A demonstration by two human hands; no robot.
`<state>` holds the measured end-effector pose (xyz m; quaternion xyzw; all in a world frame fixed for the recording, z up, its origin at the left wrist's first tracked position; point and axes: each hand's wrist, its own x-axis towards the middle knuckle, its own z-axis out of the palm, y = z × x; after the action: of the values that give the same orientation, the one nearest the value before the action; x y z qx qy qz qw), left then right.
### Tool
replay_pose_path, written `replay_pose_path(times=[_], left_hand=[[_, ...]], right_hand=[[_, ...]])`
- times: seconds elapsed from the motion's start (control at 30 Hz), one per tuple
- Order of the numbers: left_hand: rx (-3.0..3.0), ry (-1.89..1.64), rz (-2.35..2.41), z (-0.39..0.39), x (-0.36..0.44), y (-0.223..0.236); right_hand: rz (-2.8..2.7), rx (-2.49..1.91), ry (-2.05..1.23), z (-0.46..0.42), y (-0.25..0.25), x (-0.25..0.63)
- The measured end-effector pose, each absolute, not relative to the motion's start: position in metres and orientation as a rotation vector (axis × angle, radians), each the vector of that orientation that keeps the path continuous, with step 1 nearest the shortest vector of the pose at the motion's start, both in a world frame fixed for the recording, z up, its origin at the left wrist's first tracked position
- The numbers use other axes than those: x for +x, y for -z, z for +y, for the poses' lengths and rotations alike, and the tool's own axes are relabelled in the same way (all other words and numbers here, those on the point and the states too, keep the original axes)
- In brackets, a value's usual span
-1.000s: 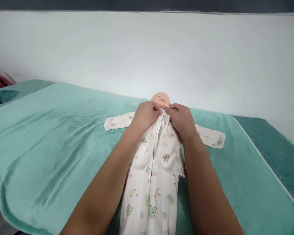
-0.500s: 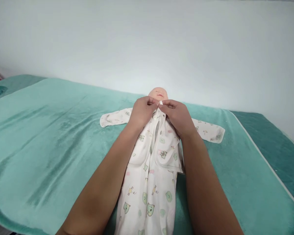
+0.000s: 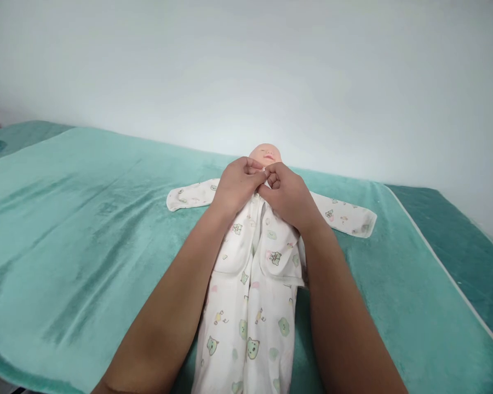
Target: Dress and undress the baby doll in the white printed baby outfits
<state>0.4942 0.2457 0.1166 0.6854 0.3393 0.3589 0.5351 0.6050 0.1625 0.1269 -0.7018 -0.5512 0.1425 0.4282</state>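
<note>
A baby doll (image 3: 266, 152) lies on its back with its head toward the wall, dressed in a white printed jacket (image 3: 274, 241) and matching pants (image 3: 246, 334). The jacket's sleeves stretch out to both sides. At the collar, just below the doll's chin, my left hand (image 3: 240, 183) pinches the jacket's front edge. My right hand (image 3: 285, 194) meets it there, thumb and fingers closed on the other edge of the collar. Fingertips of both hands touch, and they hide the fastening between them. Lower down, the jacket's front hangs slightly apart.
A light green plush blanket (image 3: 86, 235) spreads under the doll, with folds on the left. Darker green cloth (image 3: 443, 230) shows beyond its white edge at right. A pale wall (image 3: 246, 71) rises directly behind the doll's head.
My right hand has shifted left and closed in against my left fingers at the collar. The jacket's right front edge has been drawn toward the middle. The doll lies as before.
</note>
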Motion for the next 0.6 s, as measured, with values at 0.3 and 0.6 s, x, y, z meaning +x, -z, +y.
replay_pose_path(times=[0.3, 0.6], left_hand=[[1.682, -0.871, 0.906, 0.246, 0.496, -0.115], [1.508, -0.858, 0.848, 0.245, 0.495, -0.114]], right_hand=[[-1.173, -1.446, -0.781, 0.157, -0.122, 0.617], [-1.063, -1.531, -0.671, 0.164, -0.116, 0.618]])
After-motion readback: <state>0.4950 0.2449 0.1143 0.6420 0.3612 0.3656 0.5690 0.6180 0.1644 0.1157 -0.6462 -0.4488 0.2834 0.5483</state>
